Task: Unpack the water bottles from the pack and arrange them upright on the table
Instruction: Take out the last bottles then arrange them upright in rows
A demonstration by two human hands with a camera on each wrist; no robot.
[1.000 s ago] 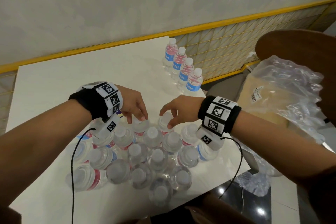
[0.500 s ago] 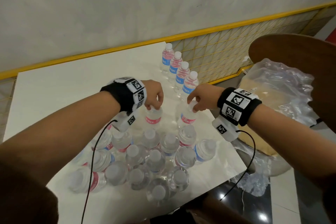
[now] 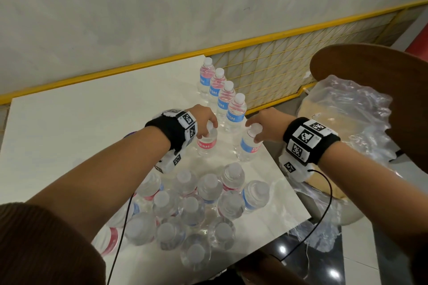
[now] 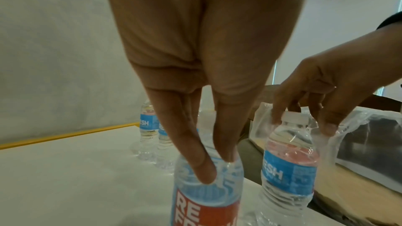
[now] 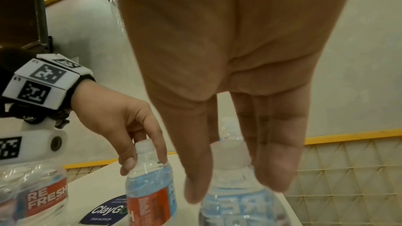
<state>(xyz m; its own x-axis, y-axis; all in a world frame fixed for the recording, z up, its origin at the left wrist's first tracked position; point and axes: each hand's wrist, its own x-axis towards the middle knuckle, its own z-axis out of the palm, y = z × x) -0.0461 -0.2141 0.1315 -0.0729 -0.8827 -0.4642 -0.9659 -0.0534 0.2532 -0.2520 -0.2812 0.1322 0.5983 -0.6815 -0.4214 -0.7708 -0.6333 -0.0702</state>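
My left hand [image 3: 209, 126] grips a red-labelled water bottle [image 3: 207, 143] by its neck; in the left wrist view its fingertips [image 4: 206, 176] pinch the bottle's shoulder [image 4: 206, 195]. My right hand [image 3: 254, 133] holds a blue-labelled bottle [image 3: 249, 147] by the cap, slightly tilted, near the table's right edge. Both bottles are upright just in front of a row of several standing bottles [image 3: 225, 97]. I cannot tell whether their bases touch the white table [image 3: 81, 134]. A cluster of packed bottles [image 3: 196, 203] stands at the near edge.
Crumpled clear plastic wrap [image 3: 347, 109] lies on a wooden chair [image 3: 370, 65] to the right. A yellow-railed mesh fence [image 3: 266, 67] runs behind the table. A dark blue sticker [image 5: 104, 212] is on the tabletop. Wrist cables [image 3: 120, 238] hang over the cluster.
Each hand has taken a bottle out of the cluster by its top and carried it away from me, up to the near end of the standing row.
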